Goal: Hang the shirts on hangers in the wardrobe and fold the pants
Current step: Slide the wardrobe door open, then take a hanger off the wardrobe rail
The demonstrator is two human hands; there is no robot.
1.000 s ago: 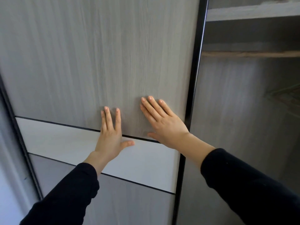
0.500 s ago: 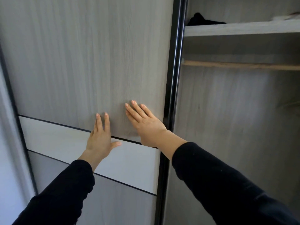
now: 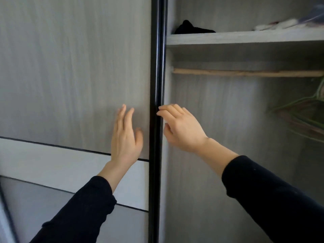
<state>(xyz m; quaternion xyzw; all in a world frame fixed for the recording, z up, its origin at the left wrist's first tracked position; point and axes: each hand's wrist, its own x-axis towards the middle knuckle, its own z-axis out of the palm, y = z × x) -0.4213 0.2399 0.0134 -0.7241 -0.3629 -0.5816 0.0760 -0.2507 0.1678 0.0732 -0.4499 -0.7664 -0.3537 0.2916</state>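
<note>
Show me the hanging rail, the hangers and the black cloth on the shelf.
hanging rail [image 3: 245, 73]: head view, middle of the wooden bar.
hangers [image 3: 306, 125]: head view, lower arm of the bunch, far right.
black cloth [image 3: 191, 28]: head view, centre of the heap.

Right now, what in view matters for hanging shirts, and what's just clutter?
Job: sliding door, left hand on it, right hand at its black edge, rail, hangers.
Lying about: black cloth and pale items on the top shelf.

Shelf [image 3: 245, 38]: blk cloth [image 3: 191, 28]; white items [image 3: 273, 25]
</note>
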